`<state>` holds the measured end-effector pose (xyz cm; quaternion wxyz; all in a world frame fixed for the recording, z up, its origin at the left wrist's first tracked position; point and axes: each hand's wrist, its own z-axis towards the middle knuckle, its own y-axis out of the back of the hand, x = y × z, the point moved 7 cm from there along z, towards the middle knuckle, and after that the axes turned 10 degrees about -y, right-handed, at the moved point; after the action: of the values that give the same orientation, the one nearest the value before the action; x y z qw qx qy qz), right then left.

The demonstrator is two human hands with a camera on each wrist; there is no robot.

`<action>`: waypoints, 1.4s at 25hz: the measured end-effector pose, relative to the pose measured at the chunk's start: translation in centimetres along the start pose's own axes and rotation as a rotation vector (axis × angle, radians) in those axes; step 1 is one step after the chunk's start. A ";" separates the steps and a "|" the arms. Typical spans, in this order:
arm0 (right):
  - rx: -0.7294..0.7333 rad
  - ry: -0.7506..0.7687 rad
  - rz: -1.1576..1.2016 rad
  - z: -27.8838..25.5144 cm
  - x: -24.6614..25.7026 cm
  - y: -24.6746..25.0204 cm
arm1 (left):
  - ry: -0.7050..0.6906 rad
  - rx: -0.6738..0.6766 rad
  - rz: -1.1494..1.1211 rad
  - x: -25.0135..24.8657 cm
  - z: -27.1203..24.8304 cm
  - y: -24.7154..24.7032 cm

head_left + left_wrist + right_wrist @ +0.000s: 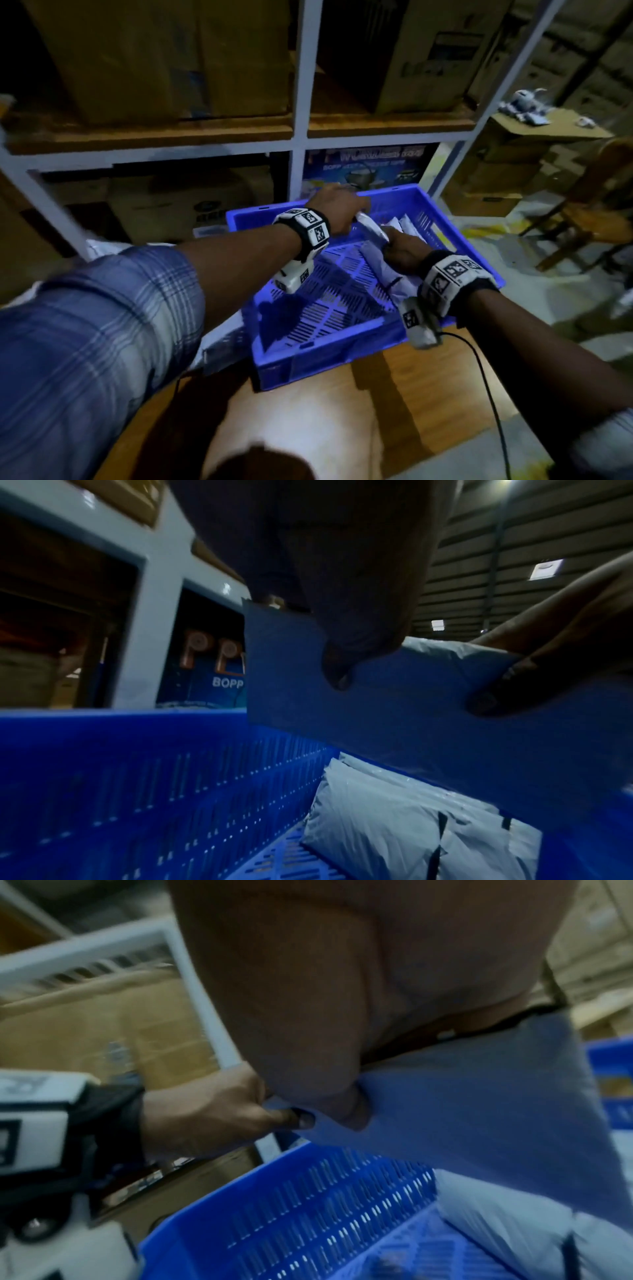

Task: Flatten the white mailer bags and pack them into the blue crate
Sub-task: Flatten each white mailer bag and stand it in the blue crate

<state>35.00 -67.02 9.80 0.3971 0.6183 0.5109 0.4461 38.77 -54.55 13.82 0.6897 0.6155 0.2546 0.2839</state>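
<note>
A blue slotted crate (329, 356) sits on a wooden surface before a shelf. Both hands hold one white mailer bag (371, 230) over the crate's right side. My left hand (337, 209) pinches its far end, and my right hand (402, 251) grips its near end. In the left wrist view the held mailer bag (394, 723) hangs edge-up above the crate wall (137, 777), thumb on its face. In the right wrist view the held mailer bag (479, 1110) droops from my palm. Other flattened mailer bags (387, 277) lie along the crate's right side, also (394, 826).
A white metal shelf (301, 102) with cardboard boxes (164, 58) stands right behind the crate. A printed blue box (366, 164) sits on the lower shelf. More white bags (99, 248) lie left of the crate. A wooden chair (589, 212) stands at right. A black cable (489, 394) trails from my right wrist.
</note>
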 end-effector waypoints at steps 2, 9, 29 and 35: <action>0.140 0.009 0.037 2.3 -1.0 -1.5 | -0.001 0.064 -0.048 0.1 2.3 -2.5; 0.344 -0.023 0.018 6.4 -4.2 -3.8 | -0.036 0.311 -0.095 -0.3 8.3 -11.4; 0.597 0.023 0.033 8.2 -4.7 -4.3 | 0.050 0.084 -0.209 0.4 11.3 -15.6; 0.650 0.050 0.044 8.6 -5.0 -5.7 | 0.045 0.160 -0.465 -0.2 10.3 -18.7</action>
<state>41.29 -71.37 1.21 0.1566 0.7125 0.6225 0.2833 47.30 -63.50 -3.58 0.6797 0.5865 0.4265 0.1103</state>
